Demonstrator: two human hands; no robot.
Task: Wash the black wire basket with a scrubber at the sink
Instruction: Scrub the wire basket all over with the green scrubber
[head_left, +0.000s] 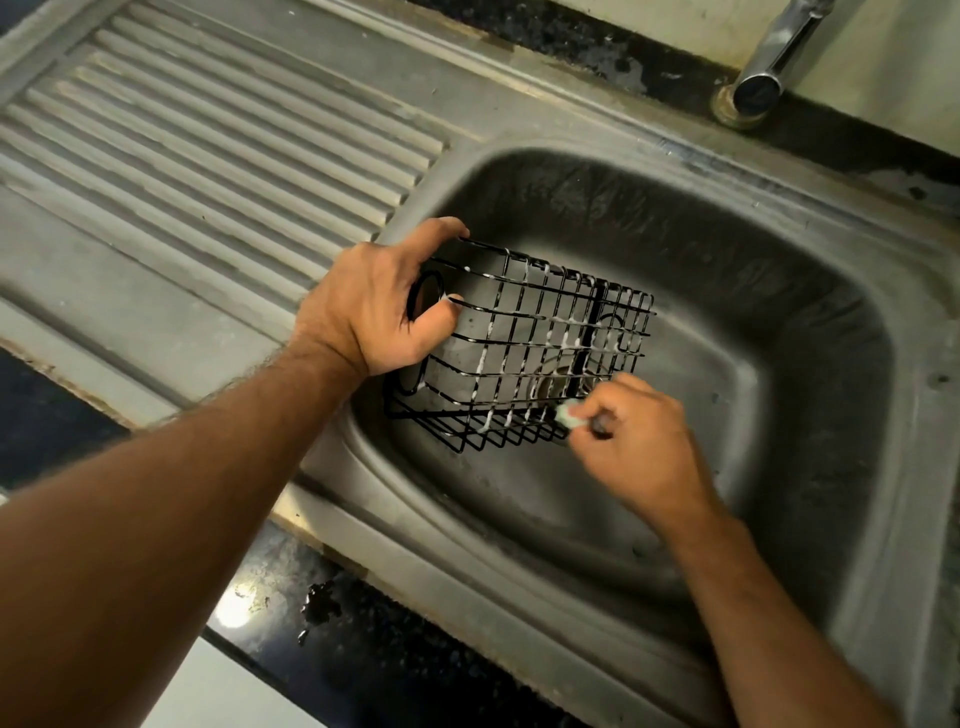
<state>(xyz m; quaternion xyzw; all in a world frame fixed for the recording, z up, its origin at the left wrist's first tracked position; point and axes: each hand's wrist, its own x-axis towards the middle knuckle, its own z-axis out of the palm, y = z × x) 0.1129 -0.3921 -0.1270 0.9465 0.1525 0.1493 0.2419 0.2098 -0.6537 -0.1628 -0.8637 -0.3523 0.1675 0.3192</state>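
Over sink bowl (810, 332): left hand (371, 306) grips black wire basket (524, 353) by its end, held tilted. Right hand (631, 441) pinches scrubber (569, 414) vs lower right corner. Suds on several wires, so scrubbing looks approx mid-way; rinse not yet done, tap (769, 67) dry.
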